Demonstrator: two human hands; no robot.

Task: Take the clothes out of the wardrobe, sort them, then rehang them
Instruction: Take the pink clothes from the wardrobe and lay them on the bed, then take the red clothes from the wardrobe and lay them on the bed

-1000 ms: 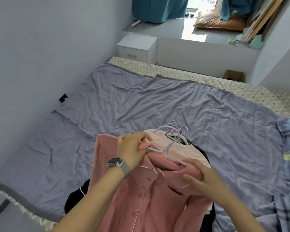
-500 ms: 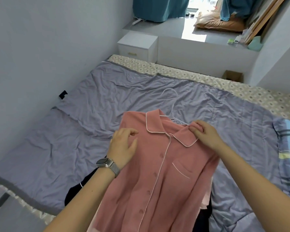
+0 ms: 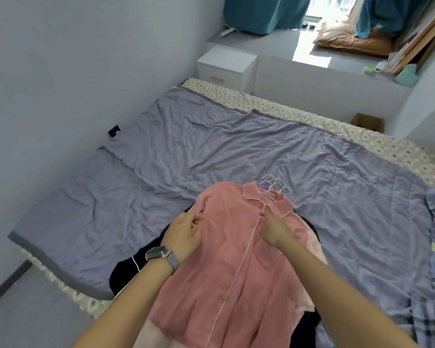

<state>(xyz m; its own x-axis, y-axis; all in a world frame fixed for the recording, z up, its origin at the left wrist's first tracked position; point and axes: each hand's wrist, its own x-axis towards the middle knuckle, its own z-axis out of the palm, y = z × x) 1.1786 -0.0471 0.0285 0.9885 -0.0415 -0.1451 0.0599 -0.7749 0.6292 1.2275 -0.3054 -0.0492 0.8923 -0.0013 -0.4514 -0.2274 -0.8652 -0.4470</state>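
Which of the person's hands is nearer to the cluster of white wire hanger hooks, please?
Right. The right hand lies just below the white wire hanger hooks, near the collar; the left hand rests farther left on the shoulder.

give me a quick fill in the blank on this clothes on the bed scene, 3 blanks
1. The top shirt on the pile is ____ in colour.
2. The watch sits on the ____ wrist.
3. The hangers poke out beside the shirt's ____.

Missing words: pink; left; collar

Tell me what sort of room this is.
Most likely a bedroom: a bed spread with a wrinkled lavender sheet, a white nightstand by the wall, and teal curtains at a bright window.
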